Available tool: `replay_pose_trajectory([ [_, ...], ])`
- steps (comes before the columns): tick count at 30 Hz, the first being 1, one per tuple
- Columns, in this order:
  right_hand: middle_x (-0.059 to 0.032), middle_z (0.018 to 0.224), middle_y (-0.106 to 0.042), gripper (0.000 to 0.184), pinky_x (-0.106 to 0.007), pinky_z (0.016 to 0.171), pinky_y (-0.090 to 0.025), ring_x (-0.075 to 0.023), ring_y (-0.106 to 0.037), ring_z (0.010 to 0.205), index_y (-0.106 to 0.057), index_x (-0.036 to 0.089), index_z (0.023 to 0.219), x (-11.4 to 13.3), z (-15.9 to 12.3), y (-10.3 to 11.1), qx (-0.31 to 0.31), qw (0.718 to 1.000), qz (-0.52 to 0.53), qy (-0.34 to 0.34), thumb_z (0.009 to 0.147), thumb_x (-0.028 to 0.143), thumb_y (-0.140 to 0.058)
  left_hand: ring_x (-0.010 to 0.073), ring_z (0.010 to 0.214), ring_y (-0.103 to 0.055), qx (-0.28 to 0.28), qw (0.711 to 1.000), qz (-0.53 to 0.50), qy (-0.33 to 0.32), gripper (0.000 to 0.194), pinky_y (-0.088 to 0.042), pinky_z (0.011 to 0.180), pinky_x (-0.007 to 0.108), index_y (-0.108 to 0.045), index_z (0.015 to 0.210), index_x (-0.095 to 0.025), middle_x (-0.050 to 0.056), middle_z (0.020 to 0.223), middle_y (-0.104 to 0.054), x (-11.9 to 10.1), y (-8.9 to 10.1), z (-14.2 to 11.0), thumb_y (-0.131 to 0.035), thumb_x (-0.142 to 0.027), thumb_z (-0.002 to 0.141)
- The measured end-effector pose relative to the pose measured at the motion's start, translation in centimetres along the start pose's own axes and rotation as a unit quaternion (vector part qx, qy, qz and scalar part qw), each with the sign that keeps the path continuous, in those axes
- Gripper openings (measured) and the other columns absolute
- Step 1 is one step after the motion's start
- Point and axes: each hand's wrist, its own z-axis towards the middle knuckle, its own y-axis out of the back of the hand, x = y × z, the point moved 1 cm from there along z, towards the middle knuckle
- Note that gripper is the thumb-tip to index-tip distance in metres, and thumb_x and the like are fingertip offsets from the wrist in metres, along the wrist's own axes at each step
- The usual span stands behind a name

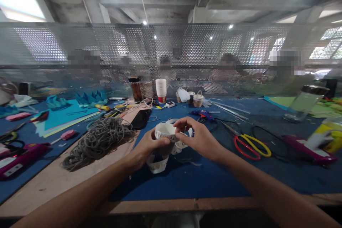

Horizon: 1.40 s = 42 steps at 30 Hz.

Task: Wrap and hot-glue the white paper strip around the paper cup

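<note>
In the middle of the head view, my left hand [146, 146] is closed around a small paper cup [162, 130] with printed lettering on its pale band. Fingers of my right hand [196, 137] pinch the right side of the cup's rim. Whether a small piece lies between those fingertips, I cannot tell. Just below the cup, a cut white paper ring [158, 166] with lettering rests on the blue table mat [208, 180]. More pale paper pieces [180, 146] lie behind and under my right hand, partly hidden.
Left lies a heap of grey cord [98, 142] beside a black phone [141, 118]. Scissors [251, 146] with red and yellow handles and a blue glue gun [204, 114] are to the right. Stacked paper cups [161, 91] and a brown jar [135, 89] stand before a perforated screen [187, 53]; people sit beyond.
</note>
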Motion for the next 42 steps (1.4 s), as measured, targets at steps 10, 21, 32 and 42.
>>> replay_pose_trajectory([
  [10, -0.0028, 0.099, -0.062, 0.013, -0.033, 0.083, -0.048, -0.0167, -0.06, 0.091, -0.064, 0.023, 0.105, -0.3, 0.2, 0.2, -0.079, 0.995, -0.041, 0.038, 0.093, 0.019, -0.06, 0.0179, 0.076, -0.061, 0.006, 0.999, -0.045, 0.005, 0.053, -0.045, 0.066, 0.027, -0.065, 0.116, -0.013, 0.008, 0.094, -0.07, -0.5, -0.3, -0.1, -0.081, -0.037, 0.072],
  [21, -0.0096, 0.132, -0.057, 0.065, -0.041, 0.102, -0.047, -0.0224, -0.059, 0.115, -0.047, 0.025, 0.136, -1.9, -0.2, -1.5, -0.041, 0.998, 0.033, -0.028, 0.081, 0.039, -0.077, 0.0257, 0.1, -0.064, -0.014, 0.999, -0.008, -0.035, 0.062, -0.05, 0.085, 0.033, -0.064, 0.121, -0.016, 0.012, 0.113, -0.07, -0.3, 0.0, 0.0, -0.085, -0.034, 0.066],
  [32, -0.0082, 0.133, -0.061, 0.059, -0.043, 0.104, -0.043, -0.0265, -0.057, 0.121, -0.051, 0.024, 0.134, -1.3, -0.3, -1.5, -0.018, 0.997, -0.064, 0.042, 0.08, 0.034, -0.075, 0.0311, 0.13, -0.051, 0.017, 0.994, 0.059, -0.095, 0.092, -0.044, 0.106, 0.04, -0.047, 0.141, -0.022, 0.011, 0.138, -0.059, -1.6, -0.2, -0.3, -0.09, -0.029, 0.06],
  [42, -0.0091, 0.14, -0.055, 0.07, -0.052, 0.114, -0.032, -0.0303, -0.048, 0.131, -0.038, 0.028, 0.141, -1.1, -0.7, -0.9, -0.092, 0.964, -0.216, 0.126, 0.081, 0.031, -0.073, 0.0232, 0.107, -0.062, -0.168, 0.783, 0.352, -0.485, 0.037, -0.05, 0.099, 0.041, -0.067, 0.105, -0.024, 0.005, 0.107, -0.064, -2.3, 0.9, -2.3, -0.075, -0.003, 0.075],
])
